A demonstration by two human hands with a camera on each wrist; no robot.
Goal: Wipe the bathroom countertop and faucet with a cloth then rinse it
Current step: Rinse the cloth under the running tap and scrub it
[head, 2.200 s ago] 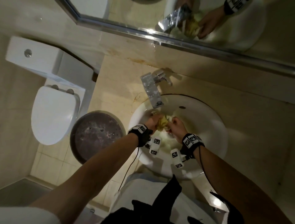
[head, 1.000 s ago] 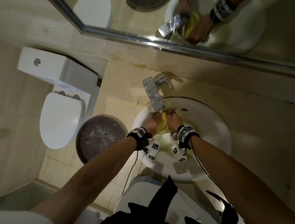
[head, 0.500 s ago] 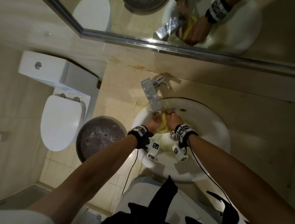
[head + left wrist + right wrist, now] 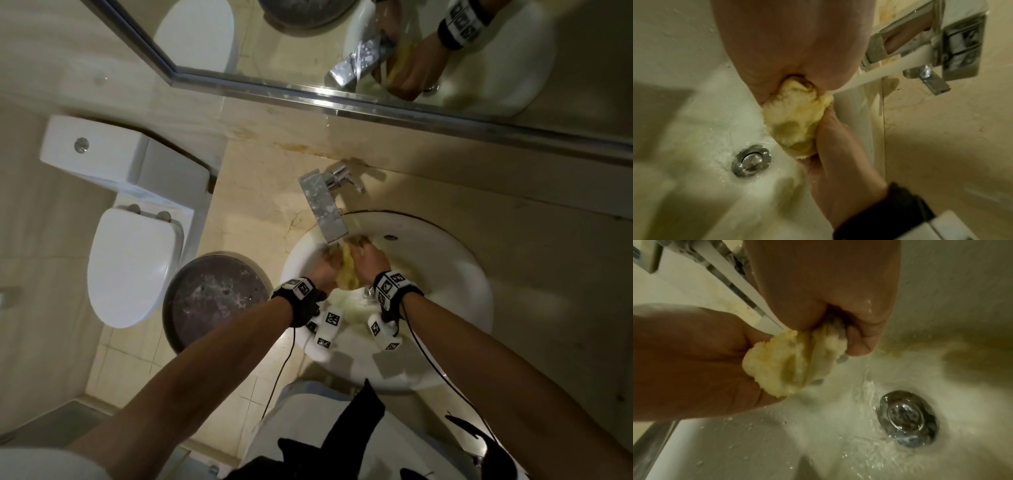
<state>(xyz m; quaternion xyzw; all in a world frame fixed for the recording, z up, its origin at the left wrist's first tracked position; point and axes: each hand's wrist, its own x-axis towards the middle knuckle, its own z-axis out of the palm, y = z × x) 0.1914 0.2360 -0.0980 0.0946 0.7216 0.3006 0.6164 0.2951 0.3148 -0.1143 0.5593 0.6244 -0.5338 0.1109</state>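
Beige marble desk [image 4: 260,192], stained nr the wall; chrome faucet [image 4: 323,209] mounted on it, white basin [image 4: 455,274] sunk in.

White toilet [image 4: 132,263] beside dark round bin [image 4: 214,296].

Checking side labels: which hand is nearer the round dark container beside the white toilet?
Left. The left hand grips the yellow cloth on the side toward the round dark container; the right hand grips the cloth's far side.
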